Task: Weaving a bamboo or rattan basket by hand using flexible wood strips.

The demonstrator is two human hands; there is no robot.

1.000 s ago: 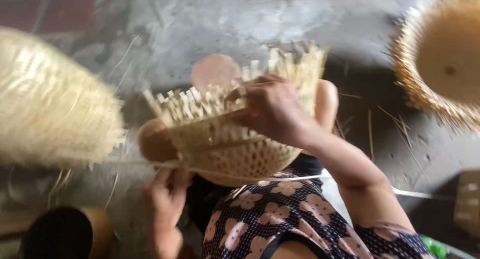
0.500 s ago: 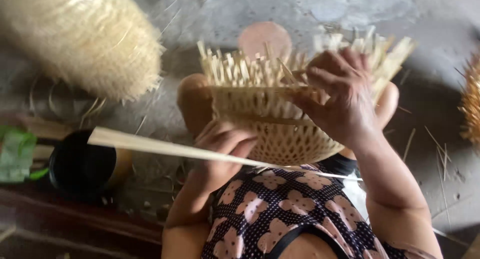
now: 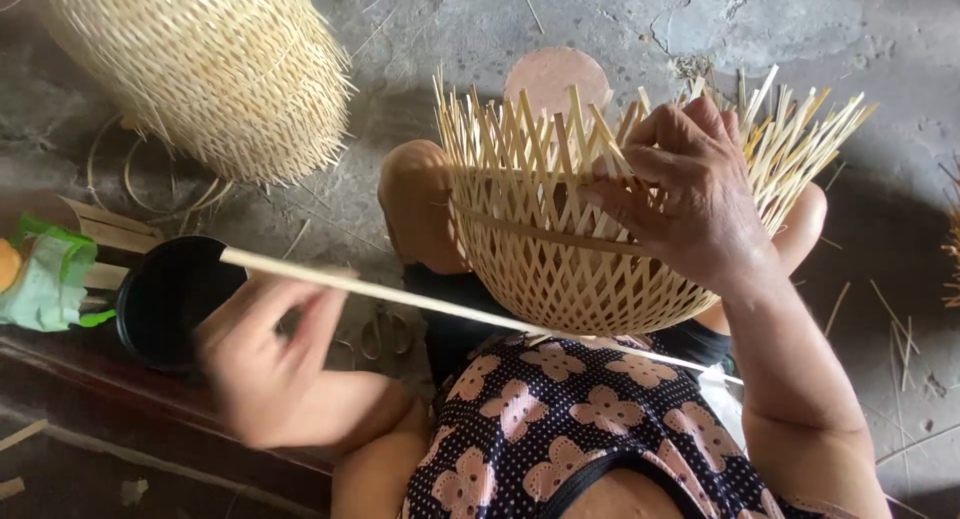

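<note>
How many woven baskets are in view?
2: a basket held by the right hand on the lap, and a tall basket lying upper left. Something at the right edge may be a third.

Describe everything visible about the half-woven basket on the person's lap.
The basket is a rounded bowl shape woven from pale flat bamboo-like strips in an open diamond lattice. It is unfinished: loose strip ends stick up and fan outward all around the rim, and one horizontal band circles just below them. It is tilted, its mouth turned away from the camera, resting on the person's lap against the knees. The right hand grips its rim from above. A long thin strip crosses beneath it, held by the blurred left hand.
</note>
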